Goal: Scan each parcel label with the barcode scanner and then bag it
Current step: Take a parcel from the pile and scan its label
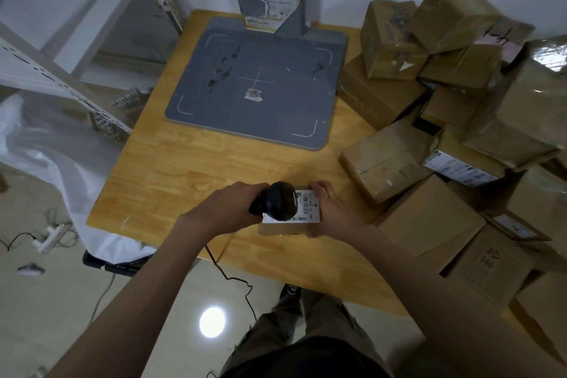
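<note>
Scan step: left hand [228, 209] fingers wrapped round black handheld barcode scanner [277, 201], head over white label [308, 207]. Right hand [329, 209] fingers clamp small brown cardboard parcel [282, 228] at near table edge. Next, likely bagging: white plastic bag [46, 147] sits far left.

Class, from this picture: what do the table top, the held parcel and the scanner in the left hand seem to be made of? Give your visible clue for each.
Table top: likely wood, with grain, jointed strips and a light sheen.
Parcel: brown cardboard, matte, with a white paper label.
Scanner: probably black plastic, smooth and slightly glossy.
</note>
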Demonstrator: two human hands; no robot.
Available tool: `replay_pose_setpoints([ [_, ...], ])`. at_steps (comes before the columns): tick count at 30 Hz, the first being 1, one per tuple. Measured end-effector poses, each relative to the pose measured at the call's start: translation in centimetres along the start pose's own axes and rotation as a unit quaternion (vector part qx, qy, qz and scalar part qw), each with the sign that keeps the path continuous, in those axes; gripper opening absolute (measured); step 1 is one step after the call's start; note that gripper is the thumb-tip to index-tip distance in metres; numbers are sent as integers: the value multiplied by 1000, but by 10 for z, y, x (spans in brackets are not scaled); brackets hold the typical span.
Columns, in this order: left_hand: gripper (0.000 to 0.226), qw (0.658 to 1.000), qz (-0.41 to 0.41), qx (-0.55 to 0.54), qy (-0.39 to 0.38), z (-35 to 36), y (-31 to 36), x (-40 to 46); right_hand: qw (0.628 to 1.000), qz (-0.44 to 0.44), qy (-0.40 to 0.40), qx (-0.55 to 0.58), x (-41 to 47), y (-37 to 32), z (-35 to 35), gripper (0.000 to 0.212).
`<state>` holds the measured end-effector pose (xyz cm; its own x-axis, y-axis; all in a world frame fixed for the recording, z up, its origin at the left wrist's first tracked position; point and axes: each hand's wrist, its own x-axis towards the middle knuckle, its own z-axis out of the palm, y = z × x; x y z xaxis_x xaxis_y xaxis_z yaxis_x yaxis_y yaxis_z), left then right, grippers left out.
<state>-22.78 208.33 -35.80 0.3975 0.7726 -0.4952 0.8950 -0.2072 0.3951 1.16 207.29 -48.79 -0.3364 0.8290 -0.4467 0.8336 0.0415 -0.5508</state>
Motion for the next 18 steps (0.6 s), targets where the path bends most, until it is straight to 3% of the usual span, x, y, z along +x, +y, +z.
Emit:
replay_pose_setpoints([
  [9, 42, 995, -16, -86, 51, -13, -7, -6, 999, -20, 34, 16, -16, -20, -15, 124],
  [18, 28, 985, 100, -132, 44, -47, 55, -4, 979, 55, 188, 55, -89, -39, -82, 115],
])
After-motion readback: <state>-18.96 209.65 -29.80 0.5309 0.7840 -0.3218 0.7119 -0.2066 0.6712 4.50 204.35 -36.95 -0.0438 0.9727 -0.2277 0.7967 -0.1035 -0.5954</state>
